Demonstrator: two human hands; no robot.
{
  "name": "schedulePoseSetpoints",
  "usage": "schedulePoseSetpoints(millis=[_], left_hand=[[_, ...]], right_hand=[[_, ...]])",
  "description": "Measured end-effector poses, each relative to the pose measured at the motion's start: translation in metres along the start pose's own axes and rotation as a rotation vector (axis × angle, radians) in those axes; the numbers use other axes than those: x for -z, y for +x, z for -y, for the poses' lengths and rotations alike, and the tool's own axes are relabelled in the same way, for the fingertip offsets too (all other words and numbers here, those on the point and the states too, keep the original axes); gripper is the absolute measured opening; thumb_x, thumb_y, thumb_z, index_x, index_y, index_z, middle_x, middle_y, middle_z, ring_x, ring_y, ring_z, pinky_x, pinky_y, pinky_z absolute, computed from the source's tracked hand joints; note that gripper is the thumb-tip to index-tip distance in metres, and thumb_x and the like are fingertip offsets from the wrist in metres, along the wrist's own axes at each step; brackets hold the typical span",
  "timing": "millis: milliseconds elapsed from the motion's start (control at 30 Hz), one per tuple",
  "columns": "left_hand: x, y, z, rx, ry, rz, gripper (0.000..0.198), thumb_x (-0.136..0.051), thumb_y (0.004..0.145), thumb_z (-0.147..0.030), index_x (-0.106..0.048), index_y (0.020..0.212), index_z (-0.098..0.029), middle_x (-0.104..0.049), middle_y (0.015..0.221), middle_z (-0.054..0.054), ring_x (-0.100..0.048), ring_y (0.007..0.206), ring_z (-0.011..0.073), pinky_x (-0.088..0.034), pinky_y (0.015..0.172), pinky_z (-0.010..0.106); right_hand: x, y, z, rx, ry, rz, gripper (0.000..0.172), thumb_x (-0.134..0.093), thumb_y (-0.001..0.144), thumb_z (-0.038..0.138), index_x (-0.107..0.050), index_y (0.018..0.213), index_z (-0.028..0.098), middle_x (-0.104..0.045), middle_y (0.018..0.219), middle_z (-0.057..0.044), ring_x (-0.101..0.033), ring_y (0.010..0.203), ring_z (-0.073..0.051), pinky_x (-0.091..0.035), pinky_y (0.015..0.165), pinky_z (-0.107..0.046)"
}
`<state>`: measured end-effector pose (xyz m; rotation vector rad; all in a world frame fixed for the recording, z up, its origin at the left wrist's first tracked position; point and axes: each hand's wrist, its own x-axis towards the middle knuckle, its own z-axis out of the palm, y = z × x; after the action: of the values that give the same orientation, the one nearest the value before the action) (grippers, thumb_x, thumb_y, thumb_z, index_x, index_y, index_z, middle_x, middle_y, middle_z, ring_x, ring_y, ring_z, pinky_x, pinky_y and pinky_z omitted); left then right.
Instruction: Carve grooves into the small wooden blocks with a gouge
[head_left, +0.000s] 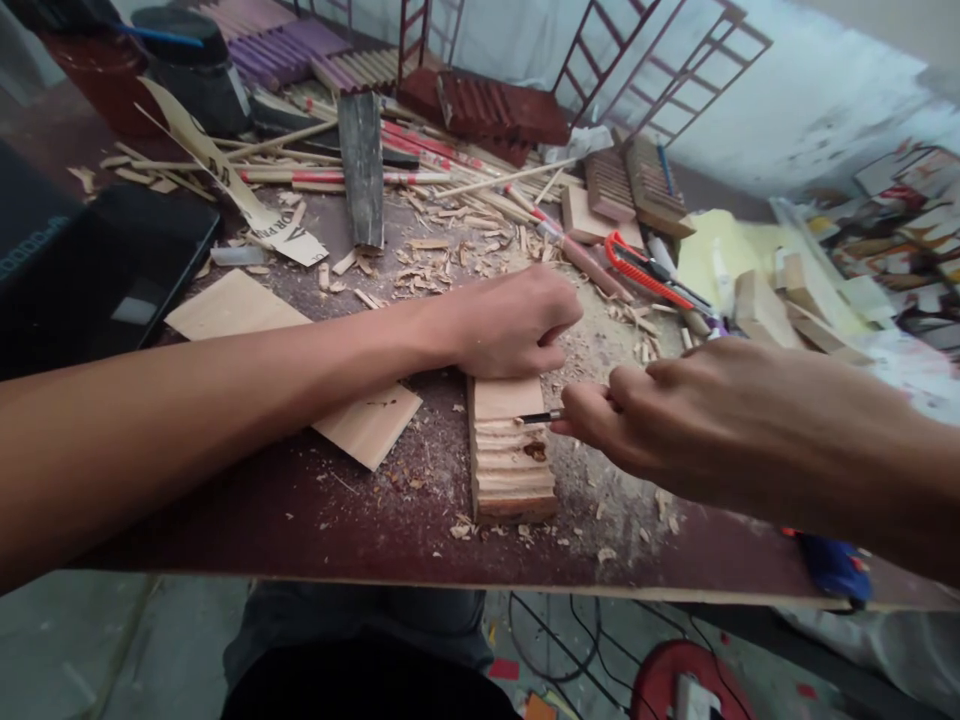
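Note:
A pale wooden block (pixel 510 400) lies on the dark red table, with wavy grooves cut across its near half and a dark knot on the right. My left hand (pixel 521 320) is closed over the far end of this block, pressing on it. In my right hand (pixel 637 400) is a slim carving tool (pixel 541 416), its dark blade touching the grooved surface from the right. Most of the tool's handle is hidden by my fingers. A thin flat board (pixel 375 430) lies under my left forearm.
Wood shavings (pixel 442 260) and many thin sticks cover the back. An orange utility knife (pixel 649 270) lies at right, near small wood blocks (pixel 761 310). A dark grey bar (pixel 362 170) stands behind. A blue tool (pixel 834 568) sits by the front edge; a black device (pixel 112 270) is at left.

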<state>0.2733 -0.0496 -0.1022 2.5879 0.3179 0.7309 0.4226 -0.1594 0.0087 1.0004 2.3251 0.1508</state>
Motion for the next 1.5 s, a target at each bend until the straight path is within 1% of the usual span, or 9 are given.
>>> schedulePoseSetpoints(millis=[100, 233, 467, 600, 767, 933, 1033, 1267, 1500], left_hand=[[-0.001, 0.001, 0.002, -0.007, 0.012, -0.002, 0.021, -0.055, 0.074, -0.015, -0.042, 0.060, -0.022, -0.056, 0.071, 0.004, -0.053, 0.073, 0.0179, -0.042, 0.072, 0.036], [-0.002, 0.001, 0.005, -0.025, 0.009, -0.017, 0.021, -0.054, 0.073, -0.017, -0.040, 0.060, -0.023, -0.055, 0.069, 0.004, -0.053, 0.073, 0.0195, -0.043, 0.073, 0.038], [-0.001, 0.001, 0.003, 0.000, -0.007, -0.007, 0.023, -0.056, 0.071, -0.014, -0.040, 0.057, -0.023, -0.053, 0.065, 0.003, -0.050, 0.066, 0.0181, -0.041, 0.067, 0.037], [0.000, 0.001, 0.002, -0.008, 0.007, -0.017, 0.021, -0.055, 0.072, -0.015, -0.043, 0.057, -0.023, -0.054, 0.066, 0.003, -0.053, 0.070, 0.0189, -0.041, 0.071, 0.037], [0.000, 0.000, 0.002, 0.004, 0.019, 0.000, 0.022, -0.056, 0.074, -0.017, -0.040, 0.059, -0.023, -0.057, 0.069, 0.004, -0.053, 0.072, 0.0187, -0.043, 0.074, 0.036], [0.001, 0.000, 0.003, -0.014, 0.019, -0.010, 0.025, -0.055, 0.075, -0.017, -0.037, 0.059, -0.024, -0.055, 0.068, 0.003, -0.052, 0.071, 0.0192, -0.042, 0.074, 0.038], [0.001, 0.000, 0.003, -0.015, 0.020, -0.008, 0.026, -0.056, 0.075, -0.016, -0.037, 0.058, -0.024, -0.056, 0.069, 0.004, -0.052, 0.072, 0.0194, -0.043, 0.074, 0.038], [0.000, 0.000, 0.001, -0.009, 0.025, -0.020, 0.030, -0.055, 0.074, -0.015, -0.030, 0.060, -0.025, -0.050, 0.066, 0.001, -0.046, 0.067, 0.0174, -0.039, 0.069, 0.036], [0.001, 0.001, 0.001, -0.014, 0.032, -0.016, 0.028, -0.055, 0.072, -0.015, -0.032, 0.059, -0.024, -0.050, 0.066, 0.001, -0.047, 0.067, 0.0168, -0.038, 0.068, 0.035]], right_hand=[[-0.008, 0.010, -0.008, 0.013, 0.186, 0.080, 0.024, -0.043, 0.099, 0.020, -0.059, 0.082, 0.022, -0.040, 0.050, 0.004, -0.012, 0.045, -0.010, -0.015, 0.053, -0.037], [-0.015, 0.020, -0.012, 0.001, 0.512, 0.239, 0.054, -0.033, 0.109, 0.045, -0.043, 0.062, 0.022, -0.038, 0.044, 0.004, -0.027, 0.038, -0.008, -0.023, 0.047, -0.032], [0.010, 0.011, -0.004, 0.112, -0.072, -0.005, 0.054, -0.016, 0.104, 0.022, -0.063, 0.077, 0.022, -0.034, 0.050, 0.001, -0.008, 0.048, -0.013, -0.014, 0.058, -0.038], [0.006, 0.004, -0.010, 0.128, -0.028, -0.158, 0.060, -0.007, 0.104, 0.018, -0.061, 0.078, 0.021, -0.030, 0.055, 0.002, -0.002, 0.058, -0.014, -0.013, 0.062, -0.040], [-0.021, 0.001, -0.005, 0.016, 0.210, -0.061, 0.030, -0.041, 0.104, 0.036, -0.059, 0.084, 0.022, -0.037, 0.052, 0.004, -0.007, 0.050, -0.011, -0.011, 0.055, -0.037], [-0.039, -0.004, 0.022, -0.152, 0.650, -0.046, 0.053, -0.030, 0.107, 0.051, -0.054, 0.070, 0.021, -0.048, 0.054, 0.000, -0.038, 0.047, -0.012, -0.023, 0.054, -0.033], [-0.045, -0.009, 0.033, -0.226, 0.810, -0.060, 0.053, -0.029, 0.108, 0.049, -0.052, 0.069, 0.021, -0.050, 0.053, 0.001, -0.043, 0.046, -0.012, -0.026, 0.053, -0.031], [-0.047, -0.019, 0.020, -0.109, 0.254, -0.293, 0.039, -0.034, 0.108, 0.043, -0.049, 0.079, 0.022, -0.051, 0.064, -0.001, -0.041, 0.047, -0.013, -0.015, 0.052, -0.032], [-0.039, -0.025, 0.017, -0.099, -0.033, -0.256, 0.005, -0.053, 0.095, 0.023, -0.058, 0.098, 0.024, -0.050, 0.065, 0.001, -0.045, 0.048, -0.015, -0.011, 0.049, -0.031]])
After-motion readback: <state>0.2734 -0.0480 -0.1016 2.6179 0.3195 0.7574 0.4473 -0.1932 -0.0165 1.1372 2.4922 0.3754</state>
